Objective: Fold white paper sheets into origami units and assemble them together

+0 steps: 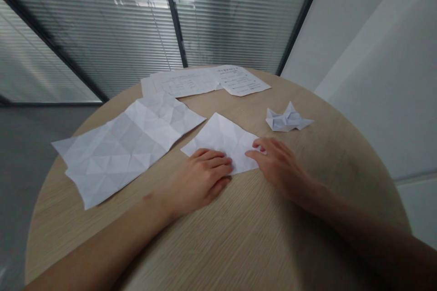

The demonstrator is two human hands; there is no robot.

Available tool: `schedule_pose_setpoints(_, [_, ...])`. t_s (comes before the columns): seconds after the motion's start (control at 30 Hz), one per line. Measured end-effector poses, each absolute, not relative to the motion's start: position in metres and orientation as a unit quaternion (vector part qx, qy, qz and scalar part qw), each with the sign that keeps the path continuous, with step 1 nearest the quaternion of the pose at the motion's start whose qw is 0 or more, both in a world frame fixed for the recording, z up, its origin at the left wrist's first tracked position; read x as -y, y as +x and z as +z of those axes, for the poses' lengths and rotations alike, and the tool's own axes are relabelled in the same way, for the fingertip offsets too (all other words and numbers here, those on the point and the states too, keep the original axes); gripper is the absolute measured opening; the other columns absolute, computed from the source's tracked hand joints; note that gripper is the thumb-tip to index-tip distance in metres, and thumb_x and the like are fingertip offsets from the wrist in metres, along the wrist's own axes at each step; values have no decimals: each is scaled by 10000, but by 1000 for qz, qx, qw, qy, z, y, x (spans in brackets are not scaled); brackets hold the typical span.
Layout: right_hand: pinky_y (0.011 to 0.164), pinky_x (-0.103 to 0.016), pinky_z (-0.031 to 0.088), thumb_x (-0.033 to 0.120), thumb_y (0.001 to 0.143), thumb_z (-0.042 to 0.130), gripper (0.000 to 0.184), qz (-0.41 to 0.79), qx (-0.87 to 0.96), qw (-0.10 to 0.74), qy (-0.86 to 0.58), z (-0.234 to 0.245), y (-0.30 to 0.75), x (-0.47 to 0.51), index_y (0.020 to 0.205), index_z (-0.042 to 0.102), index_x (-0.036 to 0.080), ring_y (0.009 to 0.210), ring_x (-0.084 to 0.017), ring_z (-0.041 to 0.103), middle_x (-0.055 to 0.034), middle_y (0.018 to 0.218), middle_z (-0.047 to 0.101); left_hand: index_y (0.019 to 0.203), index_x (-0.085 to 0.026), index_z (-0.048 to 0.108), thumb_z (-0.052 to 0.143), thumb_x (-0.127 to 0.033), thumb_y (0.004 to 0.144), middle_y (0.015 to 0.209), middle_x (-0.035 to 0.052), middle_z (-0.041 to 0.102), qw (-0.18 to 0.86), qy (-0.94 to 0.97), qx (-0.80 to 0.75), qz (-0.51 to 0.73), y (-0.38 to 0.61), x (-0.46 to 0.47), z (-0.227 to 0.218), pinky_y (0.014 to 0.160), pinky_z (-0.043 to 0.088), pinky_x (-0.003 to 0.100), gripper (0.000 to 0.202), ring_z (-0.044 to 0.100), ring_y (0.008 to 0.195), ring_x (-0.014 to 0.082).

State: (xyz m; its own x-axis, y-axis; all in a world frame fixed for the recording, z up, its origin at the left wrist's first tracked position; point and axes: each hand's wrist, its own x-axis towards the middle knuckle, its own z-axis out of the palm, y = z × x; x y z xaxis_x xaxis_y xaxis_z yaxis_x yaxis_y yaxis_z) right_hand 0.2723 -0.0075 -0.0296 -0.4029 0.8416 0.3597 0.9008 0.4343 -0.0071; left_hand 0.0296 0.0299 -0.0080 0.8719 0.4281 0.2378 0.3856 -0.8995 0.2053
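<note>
A small sheet of creased white paper (220, 138) lies on the round wood-grain table (235, 223), partly folded. My left hand (201, 179) rests flat across its lower edge, fingers together, hiding part of the sheet. My right hand (280, 168) touches the sheet's right end with its fingertips and does not visibly grip it. To the left of my left hand lies a large white sheet (119, 145) covered in a grid of diagonal creases. Neither hand touches it.
Printed paper sheets (205, 81) with text and diagrams lie at the far edge of the table. A crumpled folded paper model (288, 119) sits at the right. Glass panels with blinds (102, 22) stand behind the table, a white wall (358, 54) to the right.
</note>
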Motion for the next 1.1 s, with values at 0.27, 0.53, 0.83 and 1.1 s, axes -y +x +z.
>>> schedule_pose_setpoints(0.27, [810,-405,549,169,931,561,134,-75,814,141,-559,-26,252,20,904,691,153,907,-272,644,-146,965,709,1263,-173,621,533,-260,924,1298,93,677,115,975,-167,86,31,-14,2,1060,452,482,361,603,1215,274])
schedule_pose_setpoints(0.53, [1010,-498,515,261,872,598,374,-42,832,145,-533,-23,247,24,1154,651,22,1173,-359,602,-260,1239,655,1383,-163,532,568,-161,727,1460,119,554,124,981,-137,55,25,-14,3,1123,410,466,657,521,1336,265])
schedule_pose_setpoints(0.83, [1076,-551,465,315,886,610,523,-16,863,137,-487,-25,259,20,1313,583,14,1309,-382,519,-276,1370,582,1189,-154,627,546,-135,805,1070,87,745,53,970,-194,135,14,-31,9,868,564,415,393,707,913,243])
schedule_pose_setpoints(1.1, [1020,-516,507,396,867,681,515,-9,862,121,-493,-16,257,21,1259,629,67,1220,-363,581,-229,1321,625,1326,-155,563,604,-237,931,1349,158,604,-50,936,-286,197,22,-39,-10,985,497,508,405,577,1197,314])
